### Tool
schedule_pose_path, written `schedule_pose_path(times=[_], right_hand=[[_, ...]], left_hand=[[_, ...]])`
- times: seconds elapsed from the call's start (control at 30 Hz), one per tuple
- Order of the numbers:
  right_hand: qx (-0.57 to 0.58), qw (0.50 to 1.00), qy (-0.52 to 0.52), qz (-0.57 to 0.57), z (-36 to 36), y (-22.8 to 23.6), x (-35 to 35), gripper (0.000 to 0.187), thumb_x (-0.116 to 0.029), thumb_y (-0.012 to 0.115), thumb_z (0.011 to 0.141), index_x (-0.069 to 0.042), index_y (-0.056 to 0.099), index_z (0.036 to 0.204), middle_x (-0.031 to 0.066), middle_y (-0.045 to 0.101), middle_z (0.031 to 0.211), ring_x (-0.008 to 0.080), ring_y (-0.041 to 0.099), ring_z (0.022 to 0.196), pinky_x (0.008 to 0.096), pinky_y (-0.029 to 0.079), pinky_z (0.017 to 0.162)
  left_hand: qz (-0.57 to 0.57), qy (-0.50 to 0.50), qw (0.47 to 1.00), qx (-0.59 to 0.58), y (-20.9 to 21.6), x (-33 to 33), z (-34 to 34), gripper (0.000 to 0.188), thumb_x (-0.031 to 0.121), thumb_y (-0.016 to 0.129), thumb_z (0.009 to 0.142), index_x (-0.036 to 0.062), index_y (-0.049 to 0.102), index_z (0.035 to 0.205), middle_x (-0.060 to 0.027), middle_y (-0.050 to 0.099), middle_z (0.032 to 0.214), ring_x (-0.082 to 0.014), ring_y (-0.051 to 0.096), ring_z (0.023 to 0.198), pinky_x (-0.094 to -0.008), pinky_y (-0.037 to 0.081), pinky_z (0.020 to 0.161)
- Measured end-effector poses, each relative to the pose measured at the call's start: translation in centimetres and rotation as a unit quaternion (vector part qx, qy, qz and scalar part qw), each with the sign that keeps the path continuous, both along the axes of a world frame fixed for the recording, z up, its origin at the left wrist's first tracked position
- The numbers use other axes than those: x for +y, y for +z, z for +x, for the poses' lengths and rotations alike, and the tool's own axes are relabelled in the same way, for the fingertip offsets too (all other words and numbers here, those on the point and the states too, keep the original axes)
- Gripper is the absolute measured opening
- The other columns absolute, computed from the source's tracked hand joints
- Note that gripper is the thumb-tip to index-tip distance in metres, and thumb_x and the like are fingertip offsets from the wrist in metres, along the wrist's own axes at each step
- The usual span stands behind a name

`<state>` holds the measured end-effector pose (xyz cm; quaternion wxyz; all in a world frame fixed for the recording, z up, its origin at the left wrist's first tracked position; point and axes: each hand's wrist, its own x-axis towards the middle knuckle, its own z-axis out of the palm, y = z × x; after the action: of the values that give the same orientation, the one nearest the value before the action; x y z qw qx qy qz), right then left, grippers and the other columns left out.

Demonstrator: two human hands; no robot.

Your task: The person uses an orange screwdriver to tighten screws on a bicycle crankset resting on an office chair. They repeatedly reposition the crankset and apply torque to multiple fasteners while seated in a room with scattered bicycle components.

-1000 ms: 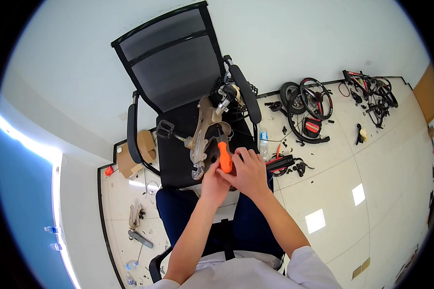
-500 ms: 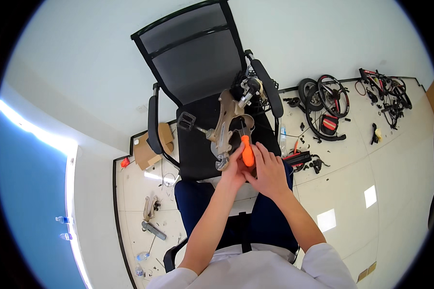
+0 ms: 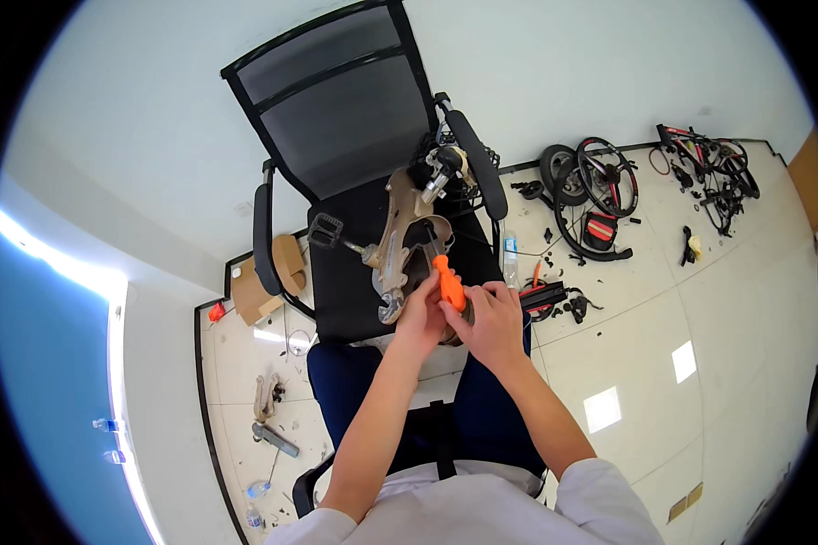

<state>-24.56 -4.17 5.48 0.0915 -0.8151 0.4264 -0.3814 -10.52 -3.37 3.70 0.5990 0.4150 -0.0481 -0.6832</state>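
A screwdriver with an orange handle [image 3: 451,287] points away from me, its dark shaft reaching into a grey-brown metal bicycle frame section [image 3: 393,238]. That section lies on the chair seat, with a black pedal [image 3: 325,230] on a crank at its left. My left hand [image 3: 418,320] is closed against the left side of the handle; some of its fingers are hidden. From the right, my right hand [image 3: 491,329] curls around the handle's near end, thumb against it. Part of a greyish piece shows beneath my hands.
The seat belongs to a black mesh office chair [image 3: 345,109] facing me. Behind the frame section sits a metal hub-like part [image 3: 445,163]. Wheels [image 3: 606,177], a bicycle frame [image 3: 700,150] and a water bottle [image 3: 511,259] are on the right floor; a cardboard box [image 3: 268,280] is on the left.
The whole view has shifted, so everything appears slightly further left. The screwdriver handle leans more to the left at its top, and my right thumb has come across its near end.
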Motion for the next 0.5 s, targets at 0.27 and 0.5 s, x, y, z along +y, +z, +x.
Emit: schedule_pose_path(times=[0.27,0.5], right_hand=[[0.045,0.998,0.033,0.017,0.3,-0.7,0.4,0.039,-0.037,0.065,0.086,0.002,0.070,0.084,0.0162,0.065,0.120,0.0279,0.061,0.100,0.0391,0.042,0.084],[-0.023,0.998,0.052,0.023,0.2,0.7,0.6,0.046,-0.029,0.076,0.076,-0.003,0.061,0.110,0.0086,0.066,0.101,0.0239,0.060,0.095,0.0349,0.043,0.078]], left_hand=[[-0.031,-0.046,0.996,-0.065,-0.4,0.2,1.3,0.034,0.018,0.062,0.094,-0.0039,0.058,0.120,-0.0139,0.064,0.118,-0.0222,0.063,0.108,-0.0333,0.049,0.096],[0.040,0.010,0.970,-0.240,-0.7,-1.3,1.0,0.054,0.028,0.081,0.080,-0.0051,0.056,0.115,-0.0116,0.066,0.101,-0.0183,0.065,0.090,-0.0290,0.053,0.080]])
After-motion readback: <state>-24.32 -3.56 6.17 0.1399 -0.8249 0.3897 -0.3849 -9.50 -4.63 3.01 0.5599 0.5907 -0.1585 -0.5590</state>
